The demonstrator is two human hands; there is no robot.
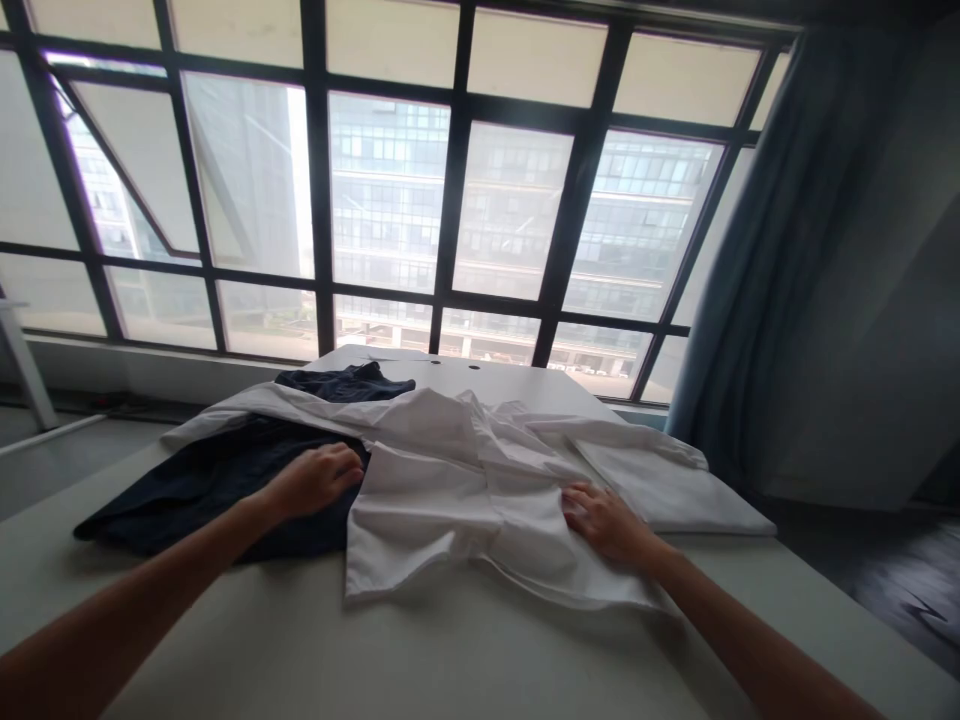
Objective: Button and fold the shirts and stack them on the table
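A white long-sleeved shirt (427,500) lies spread on a white table, with creases down its middle and one sleeve stretched to the far left. My left hand (319,478) is at its left edge, over a dark navy garment (225,480). The fingers of that hand are bent and closed, their tips meeting the shirt's edge; the thumb is hidden. On the right part of the shirt rests my right hand (604,520), its fingers slightly apart and pressed on the cloth. Part of the navy garment is covered by the white sleeve.
Folded white cloth (675,490) lies at the table's right side. The white table (420,665) reaches back toward a large framed window (390,200), with one tilted pane at left. A dark blue curtain (757,300) hangs at right. A white metal frame (26,370) stands at far left.
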